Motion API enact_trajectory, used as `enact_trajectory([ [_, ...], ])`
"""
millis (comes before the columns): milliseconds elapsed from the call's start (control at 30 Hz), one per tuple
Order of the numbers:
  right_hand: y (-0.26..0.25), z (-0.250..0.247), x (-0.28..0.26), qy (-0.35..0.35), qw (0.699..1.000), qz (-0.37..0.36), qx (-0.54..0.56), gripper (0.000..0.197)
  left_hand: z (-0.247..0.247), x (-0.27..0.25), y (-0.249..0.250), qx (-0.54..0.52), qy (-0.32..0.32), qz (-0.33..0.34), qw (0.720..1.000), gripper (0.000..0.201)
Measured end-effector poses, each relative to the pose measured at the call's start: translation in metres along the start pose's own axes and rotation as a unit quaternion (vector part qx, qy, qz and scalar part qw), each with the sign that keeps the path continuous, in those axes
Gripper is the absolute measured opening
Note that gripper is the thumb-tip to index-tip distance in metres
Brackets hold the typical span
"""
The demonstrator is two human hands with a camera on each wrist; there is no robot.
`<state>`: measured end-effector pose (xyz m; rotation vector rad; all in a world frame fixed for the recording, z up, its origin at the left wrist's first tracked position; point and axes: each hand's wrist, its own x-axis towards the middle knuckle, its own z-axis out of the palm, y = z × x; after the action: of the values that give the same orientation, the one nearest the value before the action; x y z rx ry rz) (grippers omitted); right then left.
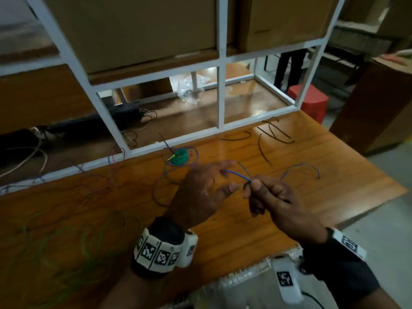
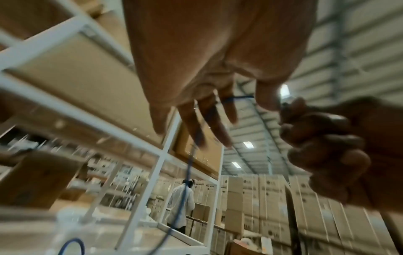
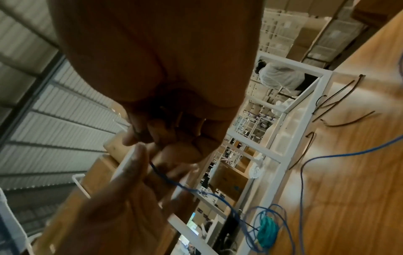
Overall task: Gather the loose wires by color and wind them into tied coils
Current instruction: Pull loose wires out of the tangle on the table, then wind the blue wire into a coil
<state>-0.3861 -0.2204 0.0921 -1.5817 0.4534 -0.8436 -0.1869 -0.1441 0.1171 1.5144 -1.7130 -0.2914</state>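
Observation:
My left hand [image 1: 230, 175] hovers over the wooden table [image 1: 289, 215] with its fingers straight and spread. A thin blue wire [image 1: 236, 174] loops round its fingers and trails down to the table. In the left wrist view the blue wire [image 2: 189, 160] hangs down from between those fingers. My right hand [image 1: 252, 186], just to the right, pinches the wire's end between thumb and forefinger, which the right wrist view [image 3: 139, 134] also shows. A tied green coil [image 1: 179, 157] lies beyond the hands, ringed by more loose blue wire [image 1: 160, 188].
Black wire pieces [image 1: 274, 132] lie at the back right near a white metal frame [image 1: 220, 97]. Another blue piece [image 1: 301, 168] curves at the right. Loose green wires [image 1: 89, 241] spread at the near left, reddish ones [image 1: 107, 175] behind them. The table edge runs close at the right.

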Motion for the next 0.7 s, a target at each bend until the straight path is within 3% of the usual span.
enact_trajectory([
  [67,-0.007,-0.019,-0.010,-0.002,1.000,0.002,0.014,0.038,0.005,-0.006,0.004,-0.067,-0.014,-0.038,0.997,0.016],
  [200,-0.007,-0.054,-0.035,-0.037,0.997,0.060,0.013,0.045,0.014,-0.022,0.031,-0.144,0.079,-0.010,0.986,0.027],
  [267,-0.004,-0.054,-0.047,-0.087,0.983,0.122,0.110,0.049,0.019,-0.023,0.042,-0.147,0.121,-0.008,0.982,0.017],
  [367,-0.007,-0.042,-0.055,-0.180,0.915,0.172,0.318,0.036,0.033,-0.012,0.036,-0.083,0.158,-0.073,0.981,0.013],
  [467,-0.016,-0.026,-0.053,-0.259,0.828,0.171,0.467,0.035,0.054,-0.009,0.025,-0.160,0.155,-0.110,0.969,0.016],
  [533,-0.025,-0.017,-0.044,-0.268,0.795,0.153,0.522,0.039,0.063,-0.013,0.021,-0.219,0.144,-0.128,0.957,0.015],
  [600,-0.035,-0.010,-0.029,-0.215,0.814,0.122,0.525,0.038,0.068,-0.019,0.022,-0.263,0.099,-0.138,0.950,0.015],
  [700,-0.051,-0.010,-0.002,-0.071,0.877,0.059,0.472,0.040,0.073,-0.029,0.021,-0.255,0.061,-0.160,0.952,0.027],
])
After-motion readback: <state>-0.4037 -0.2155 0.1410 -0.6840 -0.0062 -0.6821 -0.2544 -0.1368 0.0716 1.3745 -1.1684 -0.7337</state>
